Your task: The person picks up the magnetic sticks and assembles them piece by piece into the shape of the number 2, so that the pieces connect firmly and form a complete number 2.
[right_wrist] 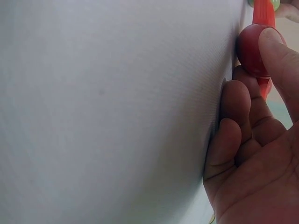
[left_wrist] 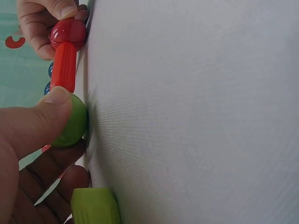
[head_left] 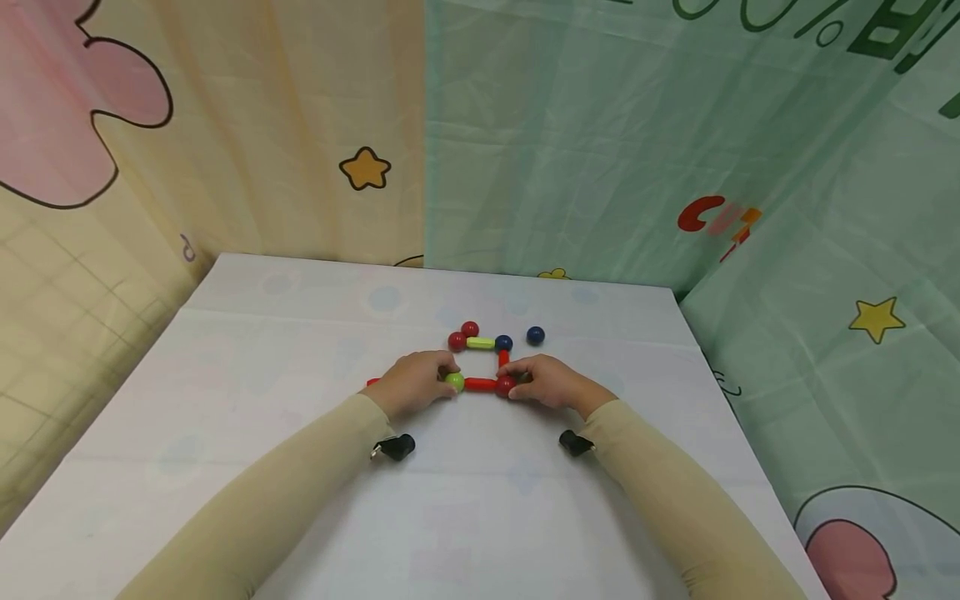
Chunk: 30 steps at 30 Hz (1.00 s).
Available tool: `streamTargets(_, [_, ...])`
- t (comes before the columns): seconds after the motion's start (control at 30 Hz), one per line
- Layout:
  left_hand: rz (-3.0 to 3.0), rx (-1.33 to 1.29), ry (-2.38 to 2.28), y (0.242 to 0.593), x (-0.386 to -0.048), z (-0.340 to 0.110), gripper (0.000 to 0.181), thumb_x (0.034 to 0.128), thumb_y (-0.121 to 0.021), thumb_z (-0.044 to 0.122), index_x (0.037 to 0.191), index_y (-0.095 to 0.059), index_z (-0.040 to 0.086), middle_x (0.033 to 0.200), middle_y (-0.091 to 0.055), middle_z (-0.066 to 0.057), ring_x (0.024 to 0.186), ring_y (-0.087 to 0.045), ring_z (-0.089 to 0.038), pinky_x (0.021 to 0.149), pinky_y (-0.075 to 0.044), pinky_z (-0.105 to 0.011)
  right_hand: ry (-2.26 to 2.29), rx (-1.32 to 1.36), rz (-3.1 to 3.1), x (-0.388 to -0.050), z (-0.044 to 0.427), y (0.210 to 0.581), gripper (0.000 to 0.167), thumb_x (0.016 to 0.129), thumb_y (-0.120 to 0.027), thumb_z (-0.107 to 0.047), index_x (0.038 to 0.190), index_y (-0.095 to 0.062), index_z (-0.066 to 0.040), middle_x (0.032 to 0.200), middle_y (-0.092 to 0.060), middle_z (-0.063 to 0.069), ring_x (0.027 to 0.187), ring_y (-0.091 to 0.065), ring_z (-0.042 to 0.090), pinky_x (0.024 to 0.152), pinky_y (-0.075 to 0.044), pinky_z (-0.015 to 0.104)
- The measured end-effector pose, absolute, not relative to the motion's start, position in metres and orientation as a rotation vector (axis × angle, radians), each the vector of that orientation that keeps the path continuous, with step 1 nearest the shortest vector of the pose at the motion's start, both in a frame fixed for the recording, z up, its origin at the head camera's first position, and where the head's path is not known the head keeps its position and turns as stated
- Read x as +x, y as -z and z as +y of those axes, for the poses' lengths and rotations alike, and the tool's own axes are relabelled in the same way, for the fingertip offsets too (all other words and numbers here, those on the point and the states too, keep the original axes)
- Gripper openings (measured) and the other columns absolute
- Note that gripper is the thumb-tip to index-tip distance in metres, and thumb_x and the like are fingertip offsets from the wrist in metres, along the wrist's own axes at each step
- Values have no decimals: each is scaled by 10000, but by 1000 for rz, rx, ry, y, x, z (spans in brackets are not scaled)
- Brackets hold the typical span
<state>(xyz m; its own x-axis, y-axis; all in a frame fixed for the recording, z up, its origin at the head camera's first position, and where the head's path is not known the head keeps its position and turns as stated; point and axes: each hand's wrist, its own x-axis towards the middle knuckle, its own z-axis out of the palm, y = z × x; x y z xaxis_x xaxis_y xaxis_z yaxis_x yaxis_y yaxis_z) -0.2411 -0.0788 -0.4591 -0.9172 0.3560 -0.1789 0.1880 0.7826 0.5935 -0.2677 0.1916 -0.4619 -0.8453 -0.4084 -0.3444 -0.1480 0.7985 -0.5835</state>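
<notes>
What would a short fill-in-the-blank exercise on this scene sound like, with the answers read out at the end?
1. The left hand pinches one ball, which is coloured ____.
2. The right hand grips another ball, which is coloured ____.
3. The stick between those two balls is coloured ____.
4. The number of blue balls showing in the head view is ____.

Missing words: green; red; red; two.

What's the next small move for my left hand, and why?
The left hand should probably release the green ball: a red rod already spans from it to the red ball pinched by the right hand, and a yellow-green rod shows beside the left hand.
</notes>
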Motion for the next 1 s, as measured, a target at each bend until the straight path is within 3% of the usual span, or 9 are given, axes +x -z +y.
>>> streamTargets(1.0, [2686, 400, -881, 462, -243, -80, 281, 931, -824, 270, 1178, -701, 217, 1060, -692, 43, 1008, -600, -190, 968, -532, -386, 782, -413, 2525, -267, 192, 462, 388, 965, -779, -209, 1347, -729, -259, 1380, -683, 14, 1211, -588, 232, 1099, -502, 455])
